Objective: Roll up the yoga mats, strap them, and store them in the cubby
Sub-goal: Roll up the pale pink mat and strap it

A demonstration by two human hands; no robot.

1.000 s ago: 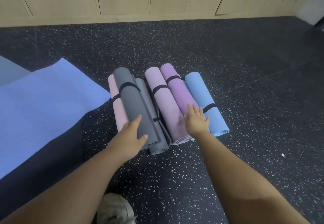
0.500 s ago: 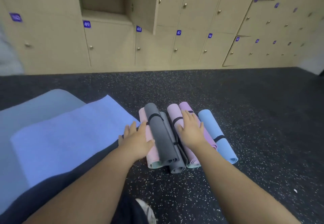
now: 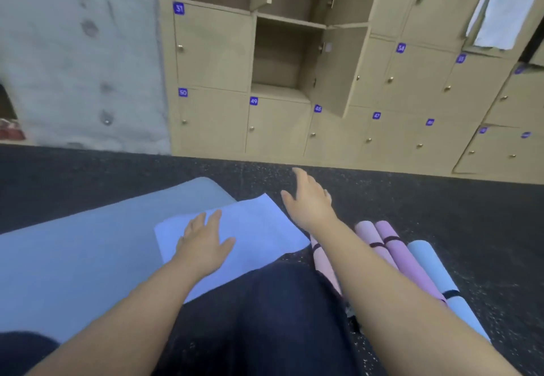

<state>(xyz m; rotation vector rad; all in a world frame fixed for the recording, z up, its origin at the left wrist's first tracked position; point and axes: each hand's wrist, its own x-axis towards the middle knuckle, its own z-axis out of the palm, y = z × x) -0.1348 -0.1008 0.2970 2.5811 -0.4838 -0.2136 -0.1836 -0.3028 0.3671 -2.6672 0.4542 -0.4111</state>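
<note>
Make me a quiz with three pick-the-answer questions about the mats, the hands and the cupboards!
1. Where is the left hand?
A. over the flat blue mat
B. inside a locker
C. on the light blue rolled mat

2. What colour are the straps round the rolled mats?
A. white
B. black
C. yellow

3. How is the cubby just above door 49?
A. shut
B. open
C. covered by a towel

Answers:
1 A: the left hand lies spread over the flat blue mat's corner, far from the lockers.
2 B: dark black bands cross the pink and purple rolls.
3 B: its door swings out to the right and the bare inside shows.

The right hand reaches forward with straight fingers, its grip on nothing.
</note>
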